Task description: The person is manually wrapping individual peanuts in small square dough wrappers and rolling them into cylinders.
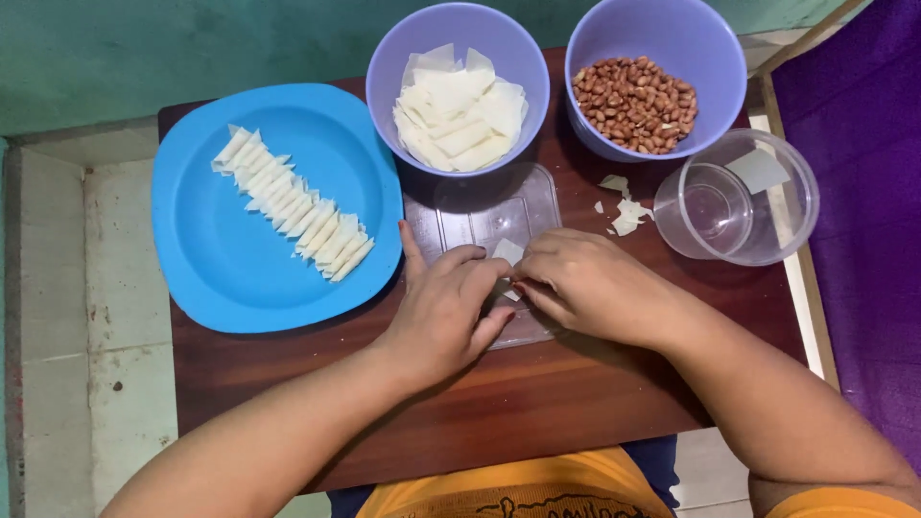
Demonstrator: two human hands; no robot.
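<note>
My left hand (pixel 443 312) and my right hand (pixel 585 281) meet over a clear plastic lid (pixel 489 216) on the brown table (pixel 537 393). Together they pinch a small white dough wrapper (pixel 507 251), most of it hidden under the fingers. To the left, a blue plate (pixel 221 259) carries a diagonal row of several rolled wrappers (pixel 293 204). Behind the hands, a purple bowl (pixel 459 29) holds flat white wrapper squares (pixel 460 110). A second purple bowl (pixel 672 29) at the back right holds peanuts (pixel 635 104).
A clear round plastic container (pixel 737 197) stands at the right, with a small white piece inside. White dough scraps (pixel 624 213) lie between it and the lid. The table's edges are close on all sides; tiled floor lies to the left and purple cloth (pixel 863 192) to the right.
</note>
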